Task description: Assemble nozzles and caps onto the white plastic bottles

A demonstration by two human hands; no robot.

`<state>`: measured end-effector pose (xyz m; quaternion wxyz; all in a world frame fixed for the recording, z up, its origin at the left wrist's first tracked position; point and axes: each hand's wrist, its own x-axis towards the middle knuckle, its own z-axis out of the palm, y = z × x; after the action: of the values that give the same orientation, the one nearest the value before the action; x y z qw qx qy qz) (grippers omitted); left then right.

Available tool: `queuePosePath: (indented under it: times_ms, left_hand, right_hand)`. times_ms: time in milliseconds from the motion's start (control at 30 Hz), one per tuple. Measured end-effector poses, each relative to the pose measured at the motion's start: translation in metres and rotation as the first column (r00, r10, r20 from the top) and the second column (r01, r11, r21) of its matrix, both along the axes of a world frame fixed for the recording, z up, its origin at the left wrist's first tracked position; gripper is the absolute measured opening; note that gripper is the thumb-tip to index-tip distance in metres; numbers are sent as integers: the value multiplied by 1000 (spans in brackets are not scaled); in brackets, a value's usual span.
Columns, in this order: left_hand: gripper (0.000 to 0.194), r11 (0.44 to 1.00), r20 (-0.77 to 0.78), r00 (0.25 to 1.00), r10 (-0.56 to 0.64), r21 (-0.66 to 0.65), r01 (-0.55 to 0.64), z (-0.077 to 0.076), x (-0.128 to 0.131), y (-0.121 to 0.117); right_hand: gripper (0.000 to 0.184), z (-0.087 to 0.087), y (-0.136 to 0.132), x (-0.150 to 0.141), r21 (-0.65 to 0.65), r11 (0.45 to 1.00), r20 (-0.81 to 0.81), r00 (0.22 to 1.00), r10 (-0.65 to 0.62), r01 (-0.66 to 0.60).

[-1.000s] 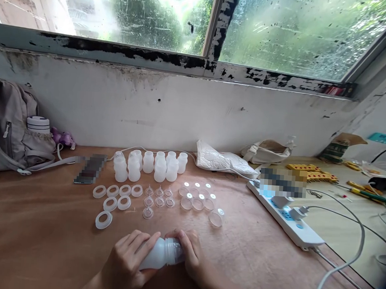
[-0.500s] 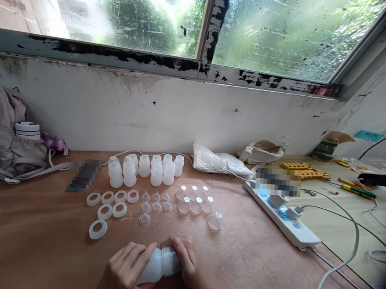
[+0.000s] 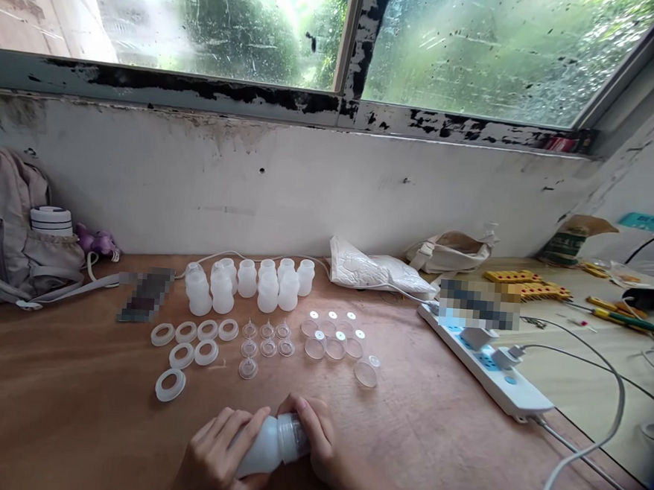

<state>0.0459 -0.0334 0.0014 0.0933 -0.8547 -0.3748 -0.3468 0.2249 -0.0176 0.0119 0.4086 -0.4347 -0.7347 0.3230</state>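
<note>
A milky-white baby bottle (image 3: 263, 448) lies tilted between my hands, low in the view. My left hand (image 3: 221, 450) wraps its body, while my right hand (image 3: 314, 432) closes over the clear cap (image 3: 292, 438) on its other end. Beyond them, several white screw rings (image 3: 170, 385) lie at the left of the table. Clear nipples (image 3: 247, 368) stand in rows in the middle, and clear round covers with white discs (image 3: 366, 373) are at the right. Several frosted bottles (image 3: 223, 294) stand upright behind these parts.
A blurred dark flat object (image 3: 147, 296) and a grey backpack (image 3: 3, 230) are at the left. White plastic packaging (image 3: 375, 269) lies by the wall. A power strip (image 3: 518, 396) with plugs and looping cables runs along the right, with tools (image 3: 624, 319) beyond.
The camera view has shifted slightly, so things sit a little to the right, more so at the right side. Both hands keep their hold on the bottle and cap.
</note>
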Motion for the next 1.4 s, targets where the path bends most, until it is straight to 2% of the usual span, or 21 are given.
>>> queuePosePath:
  times_ms: [167, 367, 467, 533, 633, 700, 833, 967, 1100, 1167, 1233, 1333, 1400]
  left_hand:
    - [37, 999, -10, 1000, 0, -33, 0, 2, -1, 3]
    - [44, 992, -28, 1000, 14, -122, -17, -1, -4, 8]
    - [47, 987, -15, 999, 33, -159, -35, -2, -6, 9]
    - [51, 977, 21, 999, 38, -210, -33, -2, -8, 10]
    - [59, 936, 88, 996, 32, -353, 2, 0, -8, 10]
    - [59, 903, 138, 990, 15, -426, 45, 4, -7, 9]
    - [50, 853, 266, 964, -5, -502, 143, 7, -4, 5]
    - [43, 783, 425, 902, 82, -588, 205, -1, -4, 7]
    - [46, 728, 583, 791, 186, -623, 287, -10, -4, 17]
    - [48, 704, 577, 782, 236, -656, 273, -11, -5, 23]
    - [50, 695, 519, 813, 265, -687, 212, -12, -7, 27]
    - [60, 729, 456, 850, 262, -671, 135, -12, -10, 29]
    - [68, 782, 453, 863, 222, -612, 120, -8, -11, 28]
  right_hand:
    - [54, 2, 6, 0, -115, 993, -63, 997, 32, -39]
    - [45, 6, 10, 3, -260, 960, -225, 974, 43, -102]
    - [46, 2, 12, 3, -397, 902, -376, 926, 6, -167]
    - [46, -1, 15, 2, -445, 857, -521, 854, -11, -261]
    - [38, -1, 19, 0, -423, 821, -680, 733, -7, -384]
    - [30, 1, 20, 0, -416, 792, -731, 683, 2, -447]
    - [21, 7, 19, 2, -408, 761, -768, 641, 13, -504]
    - [26, 8, 18, 2, -365, 752, -799, 599, 50, -549]
    - [28, 4, 20, 2, -392, 749, -762, 645, 61, -534]
    - [24, 0, 21, 2, -415, 765, -730, 682, 43, -492]
    - [20, -4, 23, 2, -430, 792, -696, 718, 15, -433]
    - [17, -9, 27, 3, -432, 827, -658, 753, -16, -360]
    - [16, -10, 29, 4, -423, 841, -651, 759, -24, -337]
